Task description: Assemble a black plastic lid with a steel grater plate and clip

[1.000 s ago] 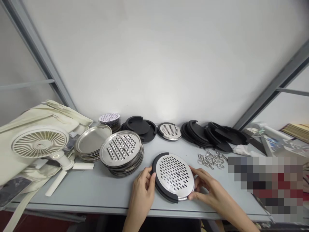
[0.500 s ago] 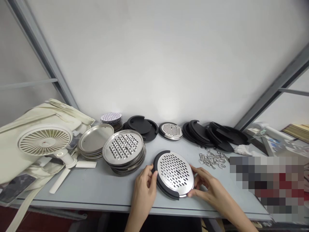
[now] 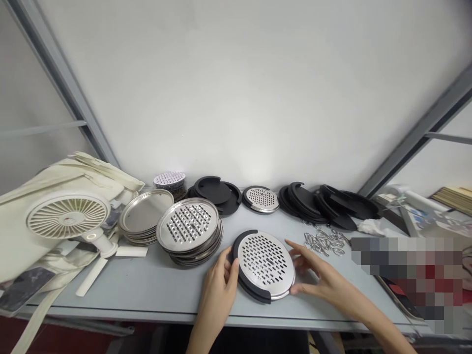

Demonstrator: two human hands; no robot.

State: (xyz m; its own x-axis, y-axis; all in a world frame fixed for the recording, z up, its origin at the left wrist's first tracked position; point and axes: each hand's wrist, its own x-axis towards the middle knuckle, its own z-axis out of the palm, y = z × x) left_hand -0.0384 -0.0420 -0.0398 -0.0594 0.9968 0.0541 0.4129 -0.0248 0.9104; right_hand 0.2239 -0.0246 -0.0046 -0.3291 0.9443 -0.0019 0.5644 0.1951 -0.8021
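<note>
A round steel grater disc set in a black rim (image 3: 263,265) lies on the grey table (image 3: 147,290), near its front edge. My left hand (image 3: 217,290) grips the disc's left edge, thumb on top. My right hand (image 3: 317,278) rests against the disc's right edge with its fingers stretched out and spread, the thumb touching the rim low on the right.
To the left of the disc are a stack of grater discs (image 3: 189,230) and a stack of plain steel plates (image 3: 144,216). Black rims (image 3: 324,204), another assembled disc (image 3: 261,198) and metal rings (image 3: 324,242) lie behind. A white fan (image 3: 68,216) on a bag sits far left.
My right hand's fingers have lifted off the disc's edge and spread out. The disc has shifted slightly left, and my left hand keeps its hold.
</note>
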